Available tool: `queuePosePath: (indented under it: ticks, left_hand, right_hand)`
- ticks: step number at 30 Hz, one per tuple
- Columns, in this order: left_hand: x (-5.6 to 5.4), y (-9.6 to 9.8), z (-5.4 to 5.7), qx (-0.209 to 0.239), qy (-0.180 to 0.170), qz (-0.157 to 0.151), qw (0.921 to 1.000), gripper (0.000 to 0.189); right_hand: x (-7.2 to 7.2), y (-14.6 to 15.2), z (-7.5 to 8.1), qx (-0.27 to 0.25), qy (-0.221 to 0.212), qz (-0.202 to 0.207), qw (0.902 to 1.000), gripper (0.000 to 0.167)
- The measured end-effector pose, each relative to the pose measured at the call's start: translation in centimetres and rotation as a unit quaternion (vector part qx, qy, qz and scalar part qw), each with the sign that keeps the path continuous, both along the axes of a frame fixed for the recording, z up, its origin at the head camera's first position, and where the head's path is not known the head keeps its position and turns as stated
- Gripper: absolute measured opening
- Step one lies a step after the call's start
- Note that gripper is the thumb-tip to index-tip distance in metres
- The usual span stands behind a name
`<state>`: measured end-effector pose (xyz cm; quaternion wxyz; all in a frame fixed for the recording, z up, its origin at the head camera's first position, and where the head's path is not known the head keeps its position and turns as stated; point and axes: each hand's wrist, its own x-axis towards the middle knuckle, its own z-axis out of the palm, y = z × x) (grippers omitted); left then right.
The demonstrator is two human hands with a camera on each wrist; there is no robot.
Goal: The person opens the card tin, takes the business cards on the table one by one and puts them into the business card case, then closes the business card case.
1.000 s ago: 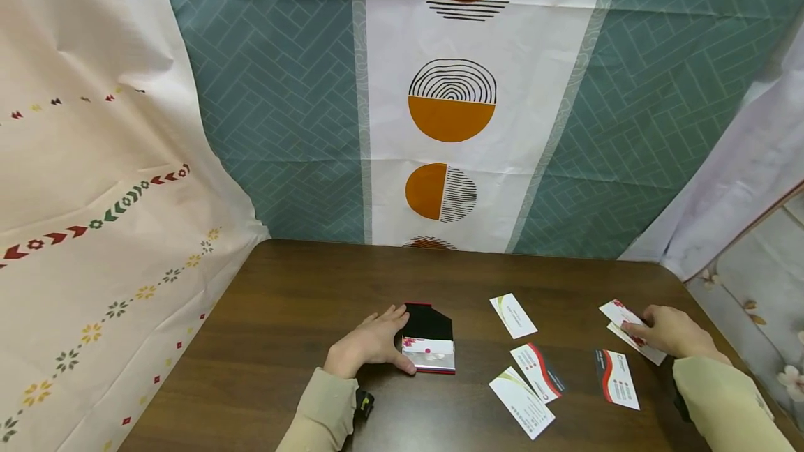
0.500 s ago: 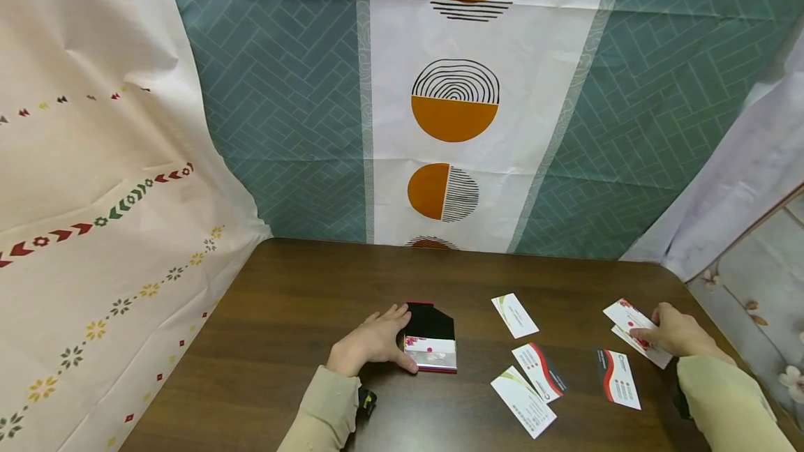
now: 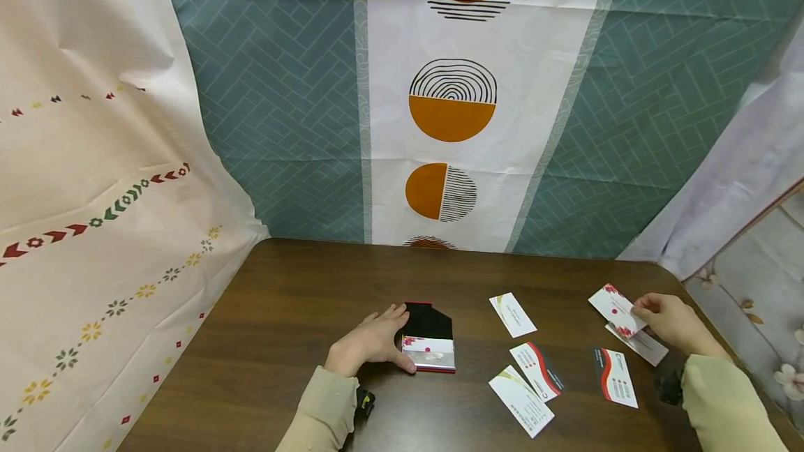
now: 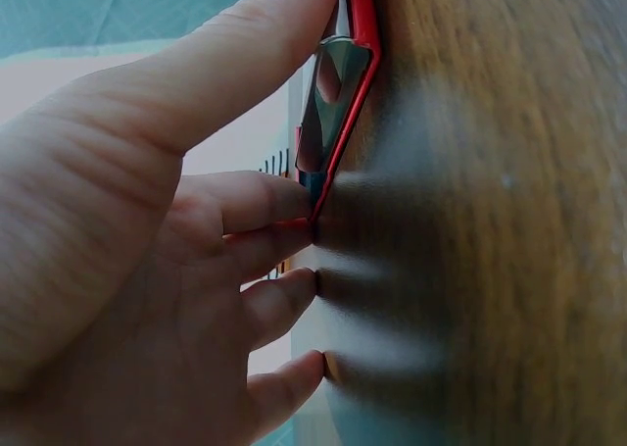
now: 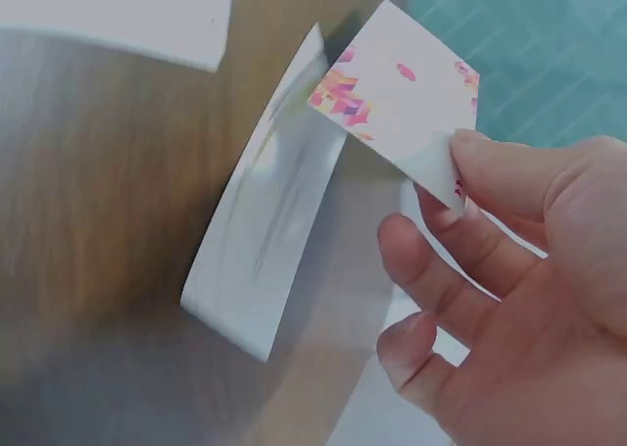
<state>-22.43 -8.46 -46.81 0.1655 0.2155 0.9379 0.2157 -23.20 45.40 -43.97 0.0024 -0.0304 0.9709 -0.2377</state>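
My right hand (image 3: 681, 325) pinches a white business card with pink flowers (image 3: 617, 310) between thumb and fingers, tilted above the table. Partly under it lies another white card (image 3: 641, 345), which shows pale in the right wrist view. My left hand (image 3: 370, 342) holds the left side of an unfolded card holder (image 3: 430, 323) with black lining and red edges. In the left wrist view the thumb lies on its near edge, the index finger touches its far corner, and the other fingertips meet the table. A flowered white card (image 3: 440, 345) sits in the holder's pocket.
Several business cards lie on the dark wooden table (image 3: 301, 284): a white and green one (image 3: 513, 315), a red-waved one (image 3: 537, 371) overlapping a white one (image 3: 521, 402), and another red-waved card (image 3: 617, 378). Fabric (image 3: 301, 124) hangs behind the table.
My right hand has lifted the flowered card off the card beneath and shifted it slightly left and away from me. The left hand and card holder have stayed put.
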Motion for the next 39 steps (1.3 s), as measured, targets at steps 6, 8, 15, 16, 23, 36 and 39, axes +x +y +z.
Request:
queuePosePath:
  ticks: [6, 8, 15, 16, 23, 36, 39]
  left_hand:
    - [0.1, 0.0, 0.1, 0.002, 0.000, 0.000, 1.0000, 0.103]
    - [0.1, 0.0, 0.2, 0.004, 0.001, -0.001, 1.0000, 0.103]
    - [0.0, 0.0, -0.1, -0.001, 0.004, 0.000, 1.0000, 0.104]
    - [0.0, 0.0, -0.1, -0.002, 0.003, 0.000, 1.0000, 0.104]
    - [0.1, 0.1, 0.0, -0.001, 0.001, 0.000, 1.0000, 0.103]
    - [0.1, 0.1, 0.0, -0.002, -0.002, -0.003, 1.0000, 0.102]
    - [0.1, 0.1, 0.0, 0.001, -0.001, -0.003, 1.0000, 0.102]
  right_hand:
    - [0.2, -2.8, 0.7, -0.037, 0.005, 0.001, 0.9993, 0.027]
    - [0.2, -3.9, 1.0, -0.040, 0.016, 0.002, 0.9991, 0.025]
    - [0.4, -8.4, 1.9, -0.081, 0.046, 0.008, 0.9957, 0.022]
    - [0.5, -9.1, 1.9, -0.082, 0.048, 0.008, 0.9954, 0.022]
    - [1.0, -13.1, 2.6, -0.096, 0.057, 0.018, 0.9936, 0.013]
    - [1.4, -19.6, 2.5, -0.103, 0.077, 0.057, 0.9901, 0.009]
    - [1.4, -20.8, 2.2, -0.108, 0.078, 0.068, 0.9888, 0.008]
